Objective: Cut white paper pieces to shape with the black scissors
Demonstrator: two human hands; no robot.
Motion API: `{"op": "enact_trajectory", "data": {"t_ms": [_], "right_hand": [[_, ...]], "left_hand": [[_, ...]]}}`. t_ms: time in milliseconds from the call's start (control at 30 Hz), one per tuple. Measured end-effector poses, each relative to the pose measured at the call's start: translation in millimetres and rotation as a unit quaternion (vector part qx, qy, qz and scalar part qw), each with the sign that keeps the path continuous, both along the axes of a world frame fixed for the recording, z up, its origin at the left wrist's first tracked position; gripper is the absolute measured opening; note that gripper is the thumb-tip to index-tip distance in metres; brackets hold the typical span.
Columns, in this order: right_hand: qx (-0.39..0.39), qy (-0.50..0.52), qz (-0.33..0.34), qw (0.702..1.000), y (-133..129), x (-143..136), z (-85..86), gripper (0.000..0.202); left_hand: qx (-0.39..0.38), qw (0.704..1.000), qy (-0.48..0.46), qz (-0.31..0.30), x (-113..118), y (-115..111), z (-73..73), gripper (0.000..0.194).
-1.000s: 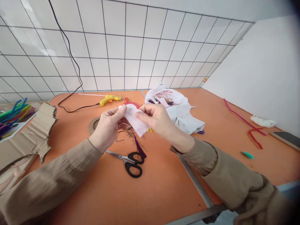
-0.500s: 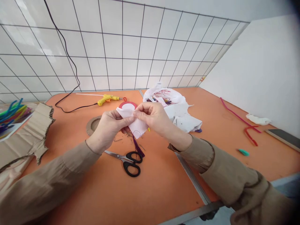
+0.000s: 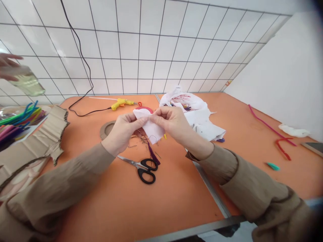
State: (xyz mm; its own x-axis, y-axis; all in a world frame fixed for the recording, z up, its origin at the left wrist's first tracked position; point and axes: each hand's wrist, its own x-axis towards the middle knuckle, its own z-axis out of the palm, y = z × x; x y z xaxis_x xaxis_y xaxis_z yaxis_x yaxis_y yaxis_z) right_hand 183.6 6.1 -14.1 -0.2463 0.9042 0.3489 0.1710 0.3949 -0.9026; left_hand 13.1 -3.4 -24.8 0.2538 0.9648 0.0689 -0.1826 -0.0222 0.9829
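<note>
A small piece of white cloth (image 3: 152,130) is stretched between my two hands over the orange table. My left hand (image 3: 123,130) pinches its left side, and my right hand (image 3: 172,121) pinches its upper edge, fingertips close together. Behind the cloth shows part of a red ring (image 3: 146,109). A purple tassel (image 3: 152,153) lies below the cloth, beside black-handled scissors (image 3: 141,165) with their blades pointing left. Partly hidden by my left hand is a round cardboard ring (image 3: 104,130).
A yellow glue gun (image 3: 121,104) with a black cord lies at the back. Torn cardboard (image 3: 47,131) and pipe cleaners (image 3: 22,117) are at left, a white plastic bag (image 3: 189,102) behind my right hand. Another person's hand (image 3: 9,65) holds a clear container (image 3: 27,80) at upper left.
The view has shifted, so the table things sit further right. The cloth now covers more of the red ring. Another person's hand with a clear container has come in at upper left.
</note>
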Motion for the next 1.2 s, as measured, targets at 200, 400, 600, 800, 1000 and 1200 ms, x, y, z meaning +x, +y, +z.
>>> {"op": "enact_trajectory", "data": {"t_ms": [200,400,600,800,1000,1200], "right_hand": [[-0.004,0.004,0.000,1.000,-1.4,-0.8,1.7,0.022],[-0.001,0.001,-0.002,1.000,-1.3,-0.1,1.1,0.023],[-0.009,0.000,-0.006,1.000,0.2,-0.5,-0.3,0.022],[-0.006,0.002,-0.010,1.000,0.1,-0.2,1.0,0.022],[-0.013,0.012,-0.009,1.000,-1.0,-1.0,1.9,0.023],[-0.020,0.008,-0.016,1.000,3.0,1.7,-0.9,0.026]], "left_hand": [[-0.007,1.000,0.006,0.004,-0.1,0.1,-1.5,0.023],[-0.006,1.000,-0.009,-0.006,0.8,-0.6,-3.4,0.021],[-0.015,1.000,-0.006,-0.019,0.3,1.1,-3.6,0.016],[-0.013,1.000,0.002,0.004,-0.6,0.0,-1.1,0.019],[-0.008,0.999,-0.007,0.031,0.7,-1.4,1.5,0.016],[-0.031,0.999,-0.018,0.006,0.5,-0.4,3.3,0.009]]}}
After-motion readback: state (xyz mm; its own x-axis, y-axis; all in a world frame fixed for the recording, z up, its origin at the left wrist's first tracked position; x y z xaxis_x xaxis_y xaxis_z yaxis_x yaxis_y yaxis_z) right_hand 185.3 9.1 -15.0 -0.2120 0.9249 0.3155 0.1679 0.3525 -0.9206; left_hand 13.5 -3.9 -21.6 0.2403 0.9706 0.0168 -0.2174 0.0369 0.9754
